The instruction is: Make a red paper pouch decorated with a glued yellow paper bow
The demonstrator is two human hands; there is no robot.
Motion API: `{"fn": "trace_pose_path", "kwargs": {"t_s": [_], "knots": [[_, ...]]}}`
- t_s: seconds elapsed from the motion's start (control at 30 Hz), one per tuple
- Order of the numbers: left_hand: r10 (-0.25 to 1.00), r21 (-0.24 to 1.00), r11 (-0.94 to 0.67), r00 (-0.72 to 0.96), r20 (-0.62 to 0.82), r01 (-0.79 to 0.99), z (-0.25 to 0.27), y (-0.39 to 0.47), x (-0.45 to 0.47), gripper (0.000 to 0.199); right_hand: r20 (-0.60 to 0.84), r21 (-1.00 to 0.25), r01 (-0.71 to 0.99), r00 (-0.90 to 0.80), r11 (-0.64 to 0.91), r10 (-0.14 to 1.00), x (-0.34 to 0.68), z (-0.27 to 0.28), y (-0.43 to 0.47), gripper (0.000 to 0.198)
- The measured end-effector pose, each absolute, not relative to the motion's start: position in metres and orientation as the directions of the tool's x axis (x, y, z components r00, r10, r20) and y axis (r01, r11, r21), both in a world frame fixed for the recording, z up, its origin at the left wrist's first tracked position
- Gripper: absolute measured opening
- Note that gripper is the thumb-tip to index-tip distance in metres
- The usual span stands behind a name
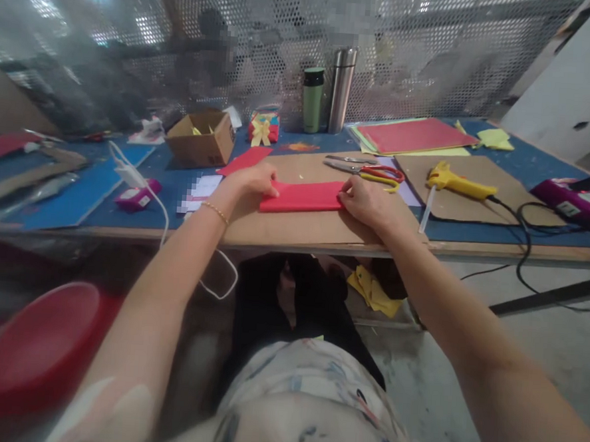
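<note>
A folded strip of red paper (301, 197) lies across the brown cardboard sheet (294, 231) in front of me. My left hand (255, 182) pinches its left end, thumb toward the middle. At the right end, my right hand (363, 200) grips the paper between bent fingers and thumb. Another red piece (246, 159) rests just beyond my left hand. Scissors with red and yellow handles (378, 174) lie open-handled past my right hand, with a second metal tool (351, 159) alongside.
To the right, a yellow glue gun (460, 183) with a black cord lies on cardboard. Farther back stand a cardboard box (199, 145), a green tumbler (312, 101), a steel flask (341, 90) and stacked coloured sheets (413, 136). A white cable (163, 206) hangs over the front edge.
</note>
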State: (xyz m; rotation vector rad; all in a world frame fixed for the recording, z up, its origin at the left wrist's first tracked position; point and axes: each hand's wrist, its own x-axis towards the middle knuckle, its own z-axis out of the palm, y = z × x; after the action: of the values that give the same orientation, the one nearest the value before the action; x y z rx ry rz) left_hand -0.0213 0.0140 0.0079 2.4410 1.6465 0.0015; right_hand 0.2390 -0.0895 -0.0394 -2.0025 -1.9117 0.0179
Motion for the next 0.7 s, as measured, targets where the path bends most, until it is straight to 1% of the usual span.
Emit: {"fn": "trace_pose_path", "kwargs": {"t_s": [0.07, 0.13, 0.3, 0.4, 0.47, 0.53, 0.6, 0.7], "knots": [[0.917, 0.172, -0.344, 0.370, -0.152, 0.923, 0.009, 0.020, -0.022, 0.041, 0.233, -0.273, 0.962, 0.082, -0.016, 0.969, 0.239, -0.039, -0.089, 0.027], [0.919, 0.181, -0.330, 0.359, -0.161, 0.926, 0.010, 0.022, -0.021, 0.039, 0.239, -0.276, 0.961, 0.080, -0.011, 0.968, 0.239, -0.039, -0.089, 0.027], [0.926, 0.159, -0.289, 0.318, -0.204, 0.944, 0.016, 0.022, -0.020, 0.025, 0.265, -0.295, 0.956, 0.069, 0.012, 0.962, 0.241, -0.042, -0.087, 0.027], [0.913, 0.185, -0.299, 0.337, -0.229, 0.936, 0.020, 0.019, -0.020, 0.024, 0.264, -0.298, 0.954, 0.066, 0.016, 0.962, 0.241, -0.044, -0.085, 0.027], [0.908, 0.237, -0.311, 0.361, -0.210, 0.920, 0.021, 0.017, -0.022, 0.027, 0.266, -0.305, 0.951, 0.047, 0.038, 0.963, 0.241, -0.044, -0.085, 0.026], [0.920, 0.321, -0.305, 0.364, -0.144, 0.897, 0.020, 0.013, -0.024, 0.027, 0.274, -0.335, 0.940, 0.035, 0.061, 0.961, 0.241, -0.044, -0.084, 0.025], [0.934, 0.446, -0.291, 0.352, -0.059, 0.847, 0.017, 0.009, -0.027, 0.024, 0.284, -0.369, 0.926, 0.038, 0.073, 0.958, 0.241, -0.044, -0.085, 0.025], [0.942, 0.542, -0.304, 0.334, 0.045, 0.784, 0.012, 0.002, -0.033, 0.025, 0.297, -0.453, 0.887, 0.059, 0.086, 0.953, 0.243, -0.046, -0.086, 0.028]]}}
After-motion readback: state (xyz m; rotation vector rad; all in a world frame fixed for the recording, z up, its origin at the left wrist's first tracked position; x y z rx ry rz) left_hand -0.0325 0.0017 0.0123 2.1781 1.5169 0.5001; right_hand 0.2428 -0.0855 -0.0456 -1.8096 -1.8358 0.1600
